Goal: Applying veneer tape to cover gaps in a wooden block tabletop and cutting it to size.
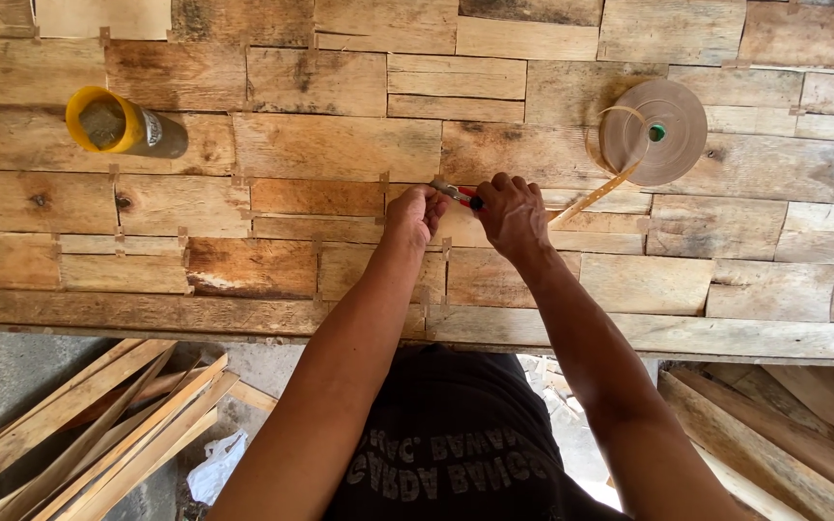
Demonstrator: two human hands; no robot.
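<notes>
Left hand (pixel 415 214) pinching thin paper tape (pixel 591 198) flat at frame centre, right hand (pixel 512 214) closed on red-handled cutter (pixel 458 193); light, limp, probably easily torn, best held close beside cut, roll (pixel 656 132) upper right.

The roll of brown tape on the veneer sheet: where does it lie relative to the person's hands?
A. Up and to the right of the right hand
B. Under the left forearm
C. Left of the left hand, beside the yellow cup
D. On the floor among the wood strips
A: the roll of brown tape lies up and right of the right hand, its loose strip running down toward that hand.
</notes>
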